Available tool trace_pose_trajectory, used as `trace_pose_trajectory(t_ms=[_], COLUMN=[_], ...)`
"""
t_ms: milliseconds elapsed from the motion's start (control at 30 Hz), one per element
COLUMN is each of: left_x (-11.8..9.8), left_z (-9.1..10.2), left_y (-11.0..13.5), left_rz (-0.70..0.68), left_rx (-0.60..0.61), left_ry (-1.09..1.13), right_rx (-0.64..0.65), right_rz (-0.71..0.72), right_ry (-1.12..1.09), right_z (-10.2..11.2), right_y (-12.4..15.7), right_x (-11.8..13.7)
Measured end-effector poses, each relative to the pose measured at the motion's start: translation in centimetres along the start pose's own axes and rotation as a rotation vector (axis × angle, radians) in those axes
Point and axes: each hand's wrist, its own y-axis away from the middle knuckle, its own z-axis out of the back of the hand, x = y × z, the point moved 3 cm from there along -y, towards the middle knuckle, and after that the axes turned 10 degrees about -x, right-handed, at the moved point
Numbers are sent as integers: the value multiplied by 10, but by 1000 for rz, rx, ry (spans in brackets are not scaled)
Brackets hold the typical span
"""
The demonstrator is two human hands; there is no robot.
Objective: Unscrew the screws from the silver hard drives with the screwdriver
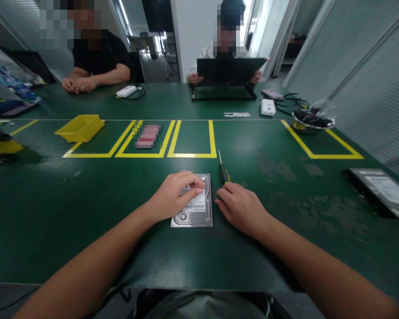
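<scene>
A silver hard drive [204, 217] with a white label lies flat on the green table in front of me. My left hand [181, 192] is over its left and upper part, fingers loosely curved and thumb apart from them, with nothing visible between. Just right of the drive, my right hand [241, 204] is low at the tabletop with curled fingers over the end of a screwdriver [224, 170]. The screwdriver has a dark handle with yellow marks, and its metal shaft points away from me. The palm side of my right hand is hidden.
Yellow tape [193, 155] marks off areas, with a yellow bin [81, 127] and a blurred pinkish object [148, 136] farther left. Another hard drive [385, 190] lies right, below a metal bowl [310, 124] of dark items. Two people sit opposite, one holding a black panel [231, 71].
</scene>
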Motion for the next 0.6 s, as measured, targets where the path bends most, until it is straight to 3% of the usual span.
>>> trace_pose_trajectory(t_ms=[267, 600], left_x=[3, 15], left_z=[-11, -22], left_y=[-13, -34], left_rz=[-89, -64], left_rx=[189, 323], left_ry=[-39, -90], right_rx=[-23, -30], right_rz=[5, -1], right_ry=[8, 9], right_z=[0, 1], right_y=[1, 1], right_x=[-1, -3])
